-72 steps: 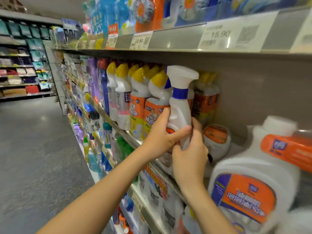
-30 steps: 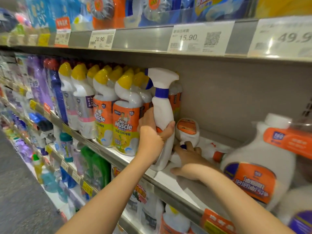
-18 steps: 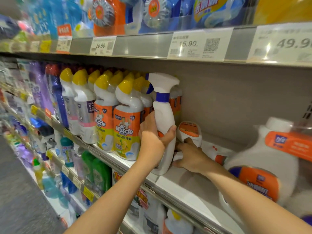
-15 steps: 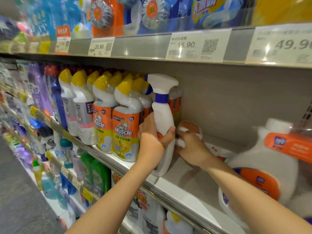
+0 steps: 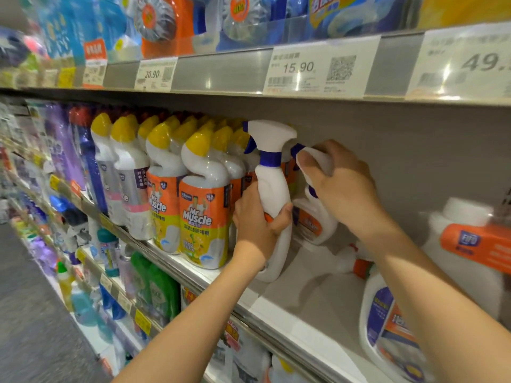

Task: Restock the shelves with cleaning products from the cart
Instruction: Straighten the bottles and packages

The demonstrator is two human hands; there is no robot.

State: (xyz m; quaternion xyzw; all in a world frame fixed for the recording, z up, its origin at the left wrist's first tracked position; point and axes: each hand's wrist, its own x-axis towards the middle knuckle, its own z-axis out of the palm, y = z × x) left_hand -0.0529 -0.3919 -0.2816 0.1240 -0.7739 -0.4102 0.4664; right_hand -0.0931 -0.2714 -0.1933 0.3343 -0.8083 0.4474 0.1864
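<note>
A white spray bottle (image 5: 272,183) with a blue collar stands upright on the grey shelf (image 5: 312,302), right of the yellow-capped Mr Muscle bottles (image 5: 204,211). My left hand (image 5: 258,225) grips its waist. Behind it a second white spray bottle (image 5: 313,219) with an orange label stands upright, and my right hand (image 5: 340,183) grips its trigger head from above. A third white bottle (image 5: 351,262) lies on its side deeper on the shelf, partly hidden by my right forearm.
Large white jugs (image 5: 467,255) with orange labels stand at the right, one (image 5: 387,324) at the shelf's front. The upper shelf rail with price tags (image 5: 312,70) hangs close above. Lower shelves (image 5: 116,288) hold green and blue bottles. Grey aisle floor (image 5: 30,327) lies left.
My right hand has lifted the second spray bottle from lying on the shelf to upright behind the first. My left hand has kept its grip on the front bottle.
</note>
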